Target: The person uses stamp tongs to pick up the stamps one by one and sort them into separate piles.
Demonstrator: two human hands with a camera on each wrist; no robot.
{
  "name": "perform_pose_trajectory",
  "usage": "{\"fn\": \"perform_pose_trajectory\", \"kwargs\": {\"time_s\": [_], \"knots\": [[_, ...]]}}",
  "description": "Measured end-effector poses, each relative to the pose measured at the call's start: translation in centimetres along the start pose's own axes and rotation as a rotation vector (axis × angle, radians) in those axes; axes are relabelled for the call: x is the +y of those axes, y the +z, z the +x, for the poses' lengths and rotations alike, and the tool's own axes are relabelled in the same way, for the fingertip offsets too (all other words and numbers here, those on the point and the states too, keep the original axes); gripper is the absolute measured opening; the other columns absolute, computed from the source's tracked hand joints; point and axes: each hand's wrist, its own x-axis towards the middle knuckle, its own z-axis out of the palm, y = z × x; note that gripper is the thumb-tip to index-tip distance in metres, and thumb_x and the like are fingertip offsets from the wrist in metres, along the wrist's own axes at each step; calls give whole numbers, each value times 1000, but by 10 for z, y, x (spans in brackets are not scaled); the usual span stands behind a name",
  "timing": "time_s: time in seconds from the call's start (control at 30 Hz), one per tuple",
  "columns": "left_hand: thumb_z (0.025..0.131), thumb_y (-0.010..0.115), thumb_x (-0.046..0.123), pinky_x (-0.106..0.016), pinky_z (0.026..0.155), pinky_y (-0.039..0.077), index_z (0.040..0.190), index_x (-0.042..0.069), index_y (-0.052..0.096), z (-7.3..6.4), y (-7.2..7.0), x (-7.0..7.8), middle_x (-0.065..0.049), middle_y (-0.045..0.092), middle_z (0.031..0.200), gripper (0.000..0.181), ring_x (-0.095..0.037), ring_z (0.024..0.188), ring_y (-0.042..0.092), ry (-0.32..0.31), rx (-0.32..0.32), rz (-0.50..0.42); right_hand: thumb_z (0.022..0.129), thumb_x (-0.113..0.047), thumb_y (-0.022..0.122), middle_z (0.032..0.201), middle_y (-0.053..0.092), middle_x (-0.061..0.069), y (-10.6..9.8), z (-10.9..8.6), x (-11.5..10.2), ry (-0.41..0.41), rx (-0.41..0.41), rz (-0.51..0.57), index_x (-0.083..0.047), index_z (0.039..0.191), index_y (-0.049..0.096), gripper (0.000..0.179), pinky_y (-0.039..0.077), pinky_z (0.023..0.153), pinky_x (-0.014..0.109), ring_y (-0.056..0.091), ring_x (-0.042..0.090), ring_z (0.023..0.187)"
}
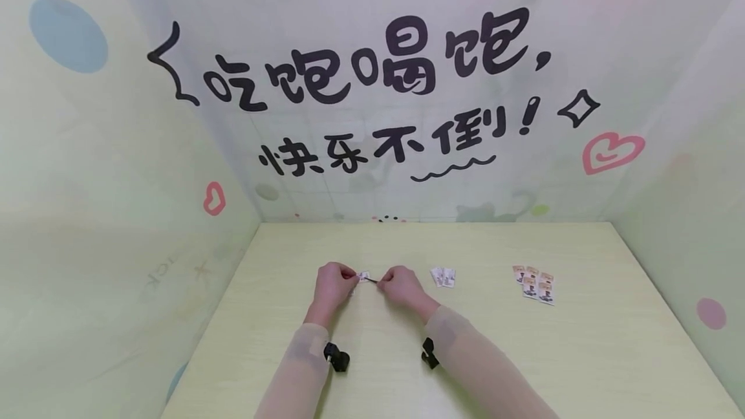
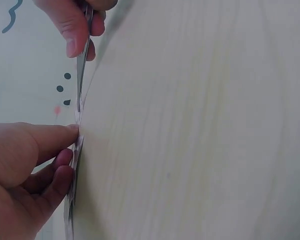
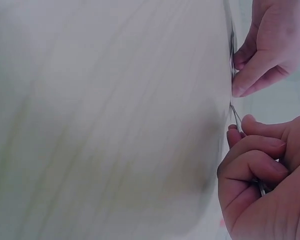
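Observation:
In the head view my left hand [image 1: 333,286] pinches the edge of a small white printed packet [image 1: 364,275] at the left middle of the table. Coming from the other side, my right hand [image 1: 403,286] grips thin metal tweezers [image 2: 80,75], whose tips meet the packet near the left fingertips. Both wrist views look almost along the tabletop, so the packet shows edge-on there. The right fingers [image 3: 255,155] curl round the tweezers, with their back end showing in the palm.
Two whitish packets [image 1: 447,278] lie right of my right hand. Farther right is a group of several orange-and-white packets [image 1: 545,293], partly overlapping. Printed walls [image 1: 372,193] enclose the pale wooden table [image 1: 611,341] at the back and sides.

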Motion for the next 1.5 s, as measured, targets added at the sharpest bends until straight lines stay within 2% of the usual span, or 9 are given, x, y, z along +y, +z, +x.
{"fn": "perform_pose_trajectory", "kwargs": {"time_s": [0.2,0.43,0.63,0.8,1.03,1.13,1.3,1.5], "knots": [[96,78,8,-37,75,58,100,2,81,-4,-1,7,-4,74,88,8,-19,80,66,35,1,-36,100,-17,75,93,69,4,-7,-9,4,37,18,75,-5,98,74,12,52,75,34,61,20,83],[96,75,5,-36,73,54,108,0,81,-9,-2,12,-5,72,91,14,-20,82,63,88,54,-82,100,-13,73,92,67,7,-26,-32,9,23,44,148,-2,99,72,11,49,69,32,59,20,80],[93,69,-4,-36,75,53,110,-1,80,-10,-2,9,-8,70,91,20,-20,83,62,100,72,-79,101,-12,72,89,66,6,-33,-43,18,22,51,154,-2,98,72,11,48,69,31,58,20,79],[88,64,-12,-38,77,51,112,0,80,-13,-3,12,-10,65,92,31,-23,85,58,93,74,-112,101,-12,72,89,66,6,-36,-49,26,22,62,163,-2,98,72,10,48,69,32,59,20,79],[87,71,-11,-37,77,49,110,1,81,-19,5,21,-4,61,86,27,-21,82,56,123,76,-131,101,-13,72,89,67,5,-39,-58,33,23,79,142,-4,98,72,10,50,71,34,60,20,80],[88,76,-7,-35,75,50,108,1,81,-24,13,26,-3,63,85,22,-19,80,57,144,50,-149,100,-12,72,87,66,5,-39,-61,34,9,92,124,-4,97,71,9,50,71,35,60,20,79],[89,78,0,-34,74,52,103,3,81,-36,30,36,-1,66,83,14,-16,77,59,169,-40,-146,98,-11,75,85,66,3,-38,-67,37,-10,92,76,-6,95,71,8,50,73,36,60,19,79],[89,79,0,-35,75,59,96,2,82,-44,42,40,-4,75,86,8,-16,79,67,188,-77,-111,96,-12,76,86,68,2,-36,-75,35,-33,57,29,-7,93,70,8,51,72,36,60,18,78]]}}
